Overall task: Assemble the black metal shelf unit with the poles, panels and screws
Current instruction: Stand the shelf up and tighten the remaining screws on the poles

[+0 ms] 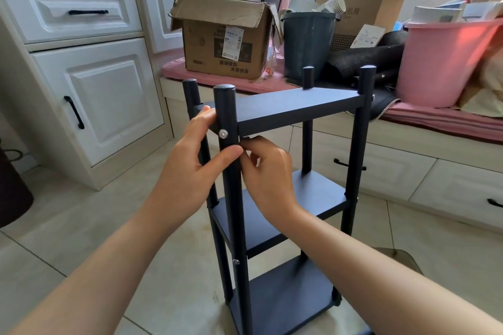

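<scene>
Both hands meet mid-frame: the left hand (201, 149) wraps the front pole (231, 171), and the right hand (268, 168) pinches something tiny under the top panel (285, 106). Hold that pole steady, turn slowly.

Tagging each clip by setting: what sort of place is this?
Probably a room in a home: white cabinets with drawers, a pink-cushioned window seat piled with cardboard boxes and buckets, tiled floor.

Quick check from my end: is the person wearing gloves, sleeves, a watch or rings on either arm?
None visible. The left hand and right hand are bare, with no gloves, rings or watch showing. Both forearms are uncovered right to the bottom edge of the head view, so no sleeve cuffs appear. Nails look short and unpainted.
</scene>
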`<state>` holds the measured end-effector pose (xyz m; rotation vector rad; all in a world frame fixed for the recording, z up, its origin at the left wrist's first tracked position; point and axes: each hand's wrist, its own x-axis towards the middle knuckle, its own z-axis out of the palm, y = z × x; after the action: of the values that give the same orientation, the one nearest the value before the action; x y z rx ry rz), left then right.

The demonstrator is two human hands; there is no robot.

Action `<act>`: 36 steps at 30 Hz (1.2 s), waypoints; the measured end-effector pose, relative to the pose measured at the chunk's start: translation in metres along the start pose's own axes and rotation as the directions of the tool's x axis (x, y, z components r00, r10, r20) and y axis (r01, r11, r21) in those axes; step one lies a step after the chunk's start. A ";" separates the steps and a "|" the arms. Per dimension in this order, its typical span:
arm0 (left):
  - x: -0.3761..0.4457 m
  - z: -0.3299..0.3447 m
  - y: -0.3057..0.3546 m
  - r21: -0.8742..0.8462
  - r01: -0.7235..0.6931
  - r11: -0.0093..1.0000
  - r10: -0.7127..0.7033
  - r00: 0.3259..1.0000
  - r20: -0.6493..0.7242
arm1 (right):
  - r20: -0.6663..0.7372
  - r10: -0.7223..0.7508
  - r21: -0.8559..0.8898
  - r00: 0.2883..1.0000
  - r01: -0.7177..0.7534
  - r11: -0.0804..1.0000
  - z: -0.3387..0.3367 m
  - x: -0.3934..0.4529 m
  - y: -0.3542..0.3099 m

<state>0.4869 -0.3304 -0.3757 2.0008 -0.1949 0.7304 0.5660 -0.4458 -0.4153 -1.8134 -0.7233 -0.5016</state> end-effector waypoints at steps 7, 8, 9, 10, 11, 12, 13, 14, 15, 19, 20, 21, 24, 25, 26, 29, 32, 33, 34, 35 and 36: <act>0.001 -0.001 0.000 0.035 0.011 0.999 -0.011 1.000 -0.011 | 0.040 -0.007 -0.021 0.999 0.008 1.000 -0.025 -0.003 0.000; 0.001 -0.001 0.000 0.033 0.016 0.999 -0.016 1.000 -0.011 | 0.038 -0.017 -0.028 0.999 0.018 0.999 -0.028 -0.003 0.000; 0.000 -0.001 -0.001 0.036 0.021 0.999 -0.021 1.000 -0.013 | 0.038 -0.024 -0.033 0.999 0.025 0.999 -0.032 -0.003 0.000; 0.000 -0.001 -0.001 0.042 0.023 0.999 -0.022 1.000 -0.015 | 0.039 -0.028 -0.039 0.999 0.029 0.999 -0.034 -0.004 0.001; 0.000 -0.001 -0.002 0.046 0.023 0.999 -0.022 1.000 -0.015 | 0.040 -0.031 -0.049 0.999 0.033 0.998 -0.037 -0.003 0.002; 0.000 -0.001 -0.002 0.048 0.021 0.999 -0.021 1.000 -0.012 | 0.040 -0.037 -0.062 0.999 0.039 0.997 -0.038 -0.003 0.003; 0.000 -0.001 -0.002 0.047 0.021 0.999 -0.021 1.000 -0.008 | 0.038 -0.047 -0.077 0.998 0.050 0.996 -0.040 -0.003 0.003; 0.001 -0.001 -0.001 0.045 0.022 0.999 -0.022 1.000 -0.005 | 0.036 -0.060 -0.089 0.998 0.063 0.994 -0.041 -0.002 0.004; 0.001 -0.001 -0.001 0.044 0.024 0.999 -0.024 1.000 -0.005 | 0.033 -0.072 -0.097 0.997 0.075 0.992 -0.042 -0.001 0.003; 0.001 0.000 -0.002 0.025 0.023 0.999 -0.023 1.000 -0.014 | 0.029 -0.086 -0.101 0.996 0.088 0.991 -0.041 0.001 0.002; 0.001 0.001 -0.002 0.025 0.024 0.999 -0.024 1.000 -0.012 | 0.028 -0.088 -0.101 0.996 0.090 0.991 -0.041 0.001 0.002; 0.001 0.001 -0.003 0.026 0.026 0.999 -0.026 1.000 -0.011 | 0.026 -0.089 -0.101 0.996 0.091 0.991 -0.041 0.001 0.002; 0.001 0.001 -0.003 0.022 0.032 0.999 -0.032 0.999 -0.009 | 0.014 -0.091 -0.100 0.996 0.092 0.991 -0.040 0.002 0.004; 0.001 0.001 -0.003 0.020 0.033 0.999 -0.033 0.999 -0.008 | 0.009 -0.092 -0.101 0.996 0.093 0.991 -0.039 0.002 0.004; 0.002 0.001 -0.003 0.019 0.034 0.999 -0.034 0.999 -0.008 | 0.003 -0.095 -0.102 0.996 0.095 0.990 -0.038 0.002 0.005; 0.002 0.001 -0.003 0.020 0.035 0.999 -0.035 0.999 -0.010 | -0.009 -0.102 -0.094 0.995 0.101 0.990 -0.034 -0.001 0.008; 0.001 0.001 -0.003 0.020 0.034 0.999 -0.034 0.999 -0.008 | -0.018 -0.112 -0.099 0.994 0.110 0.989 -0.029 -0.003 0.011; 0.001 0.000 -0.003 0.020 0.032 0.999 -0.032 0.999 -0.007 | -0.017 -0.115 -0.105 0.993 0.113 0.988 -0.027 -0.004 0.012; 0.001 0.000 -0.003 0.022 0.030 0.999 -0.030 1.000 -0.007 | -0.015 -0.120 -0.111 0.993 0.118 0.987 -0.026 -0.004 0.012; 0.001 0.000 -0.003 0.026 0.028 0.999 -0.028 1.000 -0.006 | -0.013 -0.127 -0.115 0.992 0.125 0.985 -0.025 -0.005 0.012; 0.001 0.000 -0.003 0.028 0.026 0.999 -0.026 1.000 -0.006 | -0.013 -0.134 -0.120 0.991 0.131 0.984 -0.024 -0.005 0.012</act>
<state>0.4889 -0.3290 -0.3776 2.0236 -0.1559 0.7258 0.5708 -0.4726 -0.4185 -1.8752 -0.8180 -0.6628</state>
